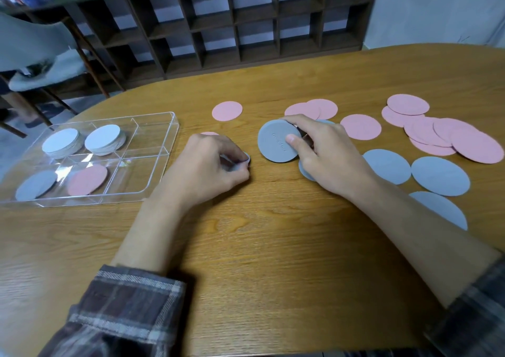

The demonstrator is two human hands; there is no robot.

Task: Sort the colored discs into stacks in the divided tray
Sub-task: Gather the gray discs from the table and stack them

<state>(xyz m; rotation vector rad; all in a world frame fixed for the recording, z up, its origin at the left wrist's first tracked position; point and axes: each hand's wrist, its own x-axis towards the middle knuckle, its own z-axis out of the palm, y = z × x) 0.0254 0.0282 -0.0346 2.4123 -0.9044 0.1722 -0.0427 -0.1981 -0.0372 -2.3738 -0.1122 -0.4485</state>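
Observation:
A clear divided tray (166, 149) lies at the left of the table. It holds two white disc stacks (82, 140) at the back, a grey disc stack (35, 185) and a pink disc (87, 180) in front. My right hand (325, 154) pinches a grey disc (274, 144), tilted up off the table, thumb on its face. My left hand (210, 165) curls its fingers round a grey disc (246, 157), mostly hidden, only an edge showing. Loose pink discs (442, 135) and grey discs (440, 176) are scattered at the right.
The wooden table (273, 247) has a curved far edge. Single pink discs (227, 111) lie behind my hands. A chair (46, 64) and a dark shelf unit (232, 23) stand beyond the table.

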